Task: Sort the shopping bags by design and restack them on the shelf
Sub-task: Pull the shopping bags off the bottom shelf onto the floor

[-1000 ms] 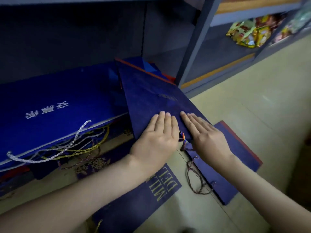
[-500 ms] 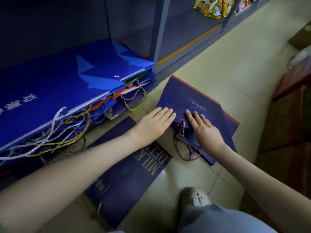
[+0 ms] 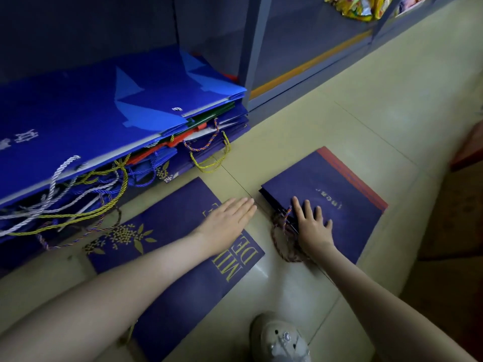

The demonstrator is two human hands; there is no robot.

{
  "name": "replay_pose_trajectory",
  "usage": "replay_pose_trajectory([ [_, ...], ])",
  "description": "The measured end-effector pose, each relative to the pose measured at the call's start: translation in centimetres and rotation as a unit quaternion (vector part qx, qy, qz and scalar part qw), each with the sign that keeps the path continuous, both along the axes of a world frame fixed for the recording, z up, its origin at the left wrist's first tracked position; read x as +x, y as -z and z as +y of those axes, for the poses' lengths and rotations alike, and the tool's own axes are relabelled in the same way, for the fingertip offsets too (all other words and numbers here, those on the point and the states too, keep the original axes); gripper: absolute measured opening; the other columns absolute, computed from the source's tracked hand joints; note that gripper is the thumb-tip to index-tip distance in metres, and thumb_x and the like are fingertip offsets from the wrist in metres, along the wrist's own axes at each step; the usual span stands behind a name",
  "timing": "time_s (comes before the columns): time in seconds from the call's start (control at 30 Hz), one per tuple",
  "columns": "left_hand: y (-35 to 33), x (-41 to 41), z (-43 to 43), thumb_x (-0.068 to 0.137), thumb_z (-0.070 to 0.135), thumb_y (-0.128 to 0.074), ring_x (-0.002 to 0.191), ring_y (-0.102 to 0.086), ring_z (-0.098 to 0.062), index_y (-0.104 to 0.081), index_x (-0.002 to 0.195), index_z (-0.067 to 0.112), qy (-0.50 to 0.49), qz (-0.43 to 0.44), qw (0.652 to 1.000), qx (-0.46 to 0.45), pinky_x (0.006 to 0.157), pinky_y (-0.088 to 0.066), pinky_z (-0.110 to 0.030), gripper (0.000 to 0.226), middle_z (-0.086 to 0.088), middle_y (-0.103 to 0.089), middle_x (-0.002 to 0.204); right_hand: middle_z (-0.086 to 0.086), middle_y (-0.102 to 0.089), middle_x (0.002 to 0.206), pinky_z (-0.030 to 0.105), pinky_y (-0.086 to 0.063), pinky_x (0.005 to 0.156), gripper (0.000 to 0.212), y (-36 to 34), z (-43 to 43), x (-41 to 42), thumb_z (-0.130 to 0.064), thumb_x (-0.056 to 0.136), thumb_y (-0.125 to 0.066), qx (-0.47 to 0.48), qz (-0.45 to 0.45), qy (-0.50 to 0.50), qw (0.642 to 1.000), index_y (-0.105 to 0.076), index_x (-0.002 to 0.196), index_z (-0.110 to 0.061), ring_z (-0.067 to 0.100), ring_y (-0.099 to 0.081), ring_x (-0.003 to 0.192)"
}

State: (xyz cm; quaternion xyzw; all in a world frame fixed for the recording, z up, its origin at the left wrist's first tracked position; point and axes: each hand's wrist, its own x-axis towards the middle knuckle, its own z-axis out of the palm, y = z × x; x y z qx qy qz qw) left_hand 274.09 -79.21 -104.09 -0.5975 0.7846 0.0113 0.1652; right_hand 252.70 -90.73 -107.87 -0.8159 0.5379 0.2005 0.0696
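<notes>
Right hand lies flat, fingers straight and spread, pressing the navy bag stack on the floor. Left hand, fingers straight and released, has drawn off that stack and is now over the gold-lettered bag.

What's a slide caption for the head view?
Right hand presses the red-edged bag pile; left hand over gold-lettered bag.

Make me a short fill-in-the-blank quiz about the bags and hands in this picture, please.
1. The right hand lies flat on a stack of dark bags with a border strip coloured ____.
2. The long bag under the left hand carries lettering in ____.
3. The topmost bag on the shelf is bright ____.
Missing words: red; gold; blue.
</notes>
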Motion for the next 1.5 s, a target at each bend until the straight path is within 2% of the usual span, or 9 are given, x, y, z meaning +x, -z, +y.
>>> replay_pose_trajectory([
  [0.3, 1.8, -0.2, -2.3, 0.098, 0.012, -0.03, 0.145, 0.011, -0.027, 0.011, 0.148, 0.002, -0.037, 0.021, 0.999, 0.014, 0.115, 0.01, -0.035, 0.066, -0.014, 0.011, 0.157, -0.006, 0.009, 0.157, 0.062, -0.039, 0.094, 0.078, 2.7, -2.8, -0.6, -0.038, 0.098, -0.041, 0.084, 0.022, 0.038, 0.996, 0.021, 0.146, -0.037, 0.032, 0.0, 0.144],
  [0.47, 1.9, -0.5, -3.1, 0.097, 0.015, -0.037, 0.145, 0.01, -0.027, 0.01, 0.149, 0.003, -0.061, 0.009, 0.998, 0.001, 0.115, 0.01, -0.035, 0.071, -0.015, 0.01, 0.157, -0.001, 0.009, 0.158, 0.061, -0.028, 0.104, 0.085, 2.1, -3.3, 0.2, -0.045, 0.094, -0.048, 0.081, 0.023, 0.021, 0.996, 0.017, 0.148, -0.035, 0.029, 0.003, 0.145],
  [0.6, -0.3, 2.0, -2.3, 0.072, 0.02, -0.072, 0.14, -0.028, -0.03, -0.035, 0.143, 0.003, -0.111, 0.019, 0.984, -0.135, 0.117, -0.01, -0.041, 0.082, -0.017, -0.03, 0.151, 0.005, 0.008, 0.159, 0.051, -0.01, 0.116, 0.086, -1.6, -3.0, 4.3, -0.047, 0.093, -0.047, 0.042, -0.048, -0.11, 0.992, 0.015, 0.149, -0.028, 0.024, 0.008, 0.146],
  [0.77, -5.9, 9.7, 0.9, 0.077, 0.027, -0.067, 0.141, -0.019, -0.04, -0.032, 0.145, 0.004, -0.262, -0.064, 0.925, -0.266, 0.115, -0.011, -0.05, 0.08, -0.023, -0.022, 0.153, 0.019, -0.023, 0.153, 0.05, -0.028, 0.112, 0.083, -7.6, -1.9, 15.3, -0.011, 0.083, -0.061, -0.063, -0.294, -0.272, 0.914, -0.013, 0.151, -0.008, 0.036, -0.019, 0.142],
  [0.97, -9.1, 17.0, 5.8, 0.095, 0.052, -0.037, 0.14, -0.02, -0.041, -0.006, 0.15, 0.006, -0.471, -0.099, 0.869, -0.115, 0.114, -0.014, -0.05, 0.079, -0.029, -0.021, 0.15, 0.019, -0.03, 0.15, 0.048, -0.023, 0.114, 0.09, -11.7, 1.0, 26.3, -0.009, 0.07, -0.064, -0.1, -0.339, -0.392, 0.849, -0.022, 0.149, -0.005, 0.035, -0.025, 0.14],
  [1.13, -10.1, 17.9, 7.7, 0.093, 0.01, -0.04, 0.13, -0.041, -0.036, -0.019, 0.145, -0.002, -0.401, -0.096, 0.906, -0.093, 0.103, -0.037, -0.039, 0.057, -0.025, -0.04, 0.14, 0.01, -0.031, 0.151, 0.039, -0.007, 0.117, 0.076, -11.4, 2.1, 28.8, -0.019, 0.087, -0.06, -0.057, -0.253, -0.425, 0.867, -0.018, 0.15, -0.012, 0.027, -0.022, 0.143],
  [1.27, -10.4, 17.6, 9.1, 0.061, 0.013, -0.073, 0.086, -0.069, -0.032, -0.067, 0.108, -0.003, -0.337, -0.115, 0.92, -0.161, 0.072, -0.055, -0.033, 0.049, -0.022, -0.069, 0.094, 0.019, -0.061, 0.123, 0.048, -0.043, 0.098, 0.061, -12.0, 2.0, 28.0, 0.001, 0.071, -0.071, -0.095, -0.276, -0.432, 0.854, -0.054, 0.13, -0.002, 0.038, -0.057, 0.115],
  [1.4, -11.3, 16.2, 8.9, 0.076, 0.008, -0.035, 0.079, -0.07, -0.03, -0.072, 0.095, -0.001, -0.273, -0.068, 0.923, -0.261, 0.07, -0.056, -0.032, 0.043, -0.018, -0.071, 0.087, 0.014, -0.054, 0.135, 0.04, -0.032, 0.109, 0.055, -15.1, 2.1, 26.6, -0.014, 0.086, -0.056, -0.129, -0.234, -0.422, 0.866, -0.043, 0.139, -0.005, 0.031, -0.048, 0.127],
  [1.5, -11.6, 14.3, 7.8, 0.078, 0.007, -0.035, 0.08, -0.071, -0.028, -0.073, 0.095, 0.0, -0.234, -0.063, 0.928, -0.283, 0.07, -0.056, -0.031, 0.042, -0.017, -0.072, 0.088, 0.013, -0.047, 0.141, 0.039, -0.022, 0.114, 0.069, -17.1, 2.9, 26.6, -0.022, 0.087, -0.058, -0.126, -0.173, -0.459, 0.863, -0.027, 0.148, -0.01, 0.028, -0.039, 0.134],
])
